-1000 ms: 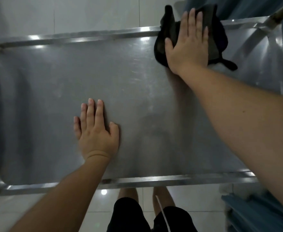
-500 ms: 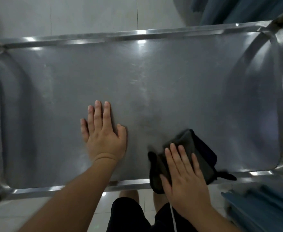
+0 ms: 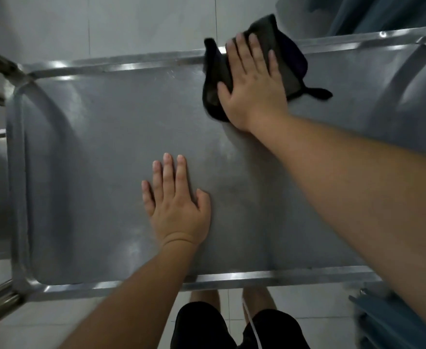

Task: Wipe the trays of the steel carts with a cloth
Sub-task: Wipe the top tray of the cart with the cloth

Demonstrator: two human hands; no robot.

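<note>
Head view: the steel tray (image 3: 93, 152) fills the middle. The right hand (image 3: 253, 81) lies flat, fingers straight, pressing the dark cloth (image 3: 291, 59) at 1 o'clock, on the tray's far rim. The left hand (image 3: 176, 202) lies flat on the tray near 6 o'clock, fingers straight, gripping nothing.

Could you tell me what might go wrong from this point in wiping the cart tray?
1. The dark cloth already overhangs the tray's far rim under the flat right hand; pushed further, it could slip off onto the floor.
2. The left hand presses flat on the tray; the patch beneath it may go unwiped or keep fingermarks.
3. The person leans on the cart with both hands, so it might shift; no wheels or brakes are visible.
</note>
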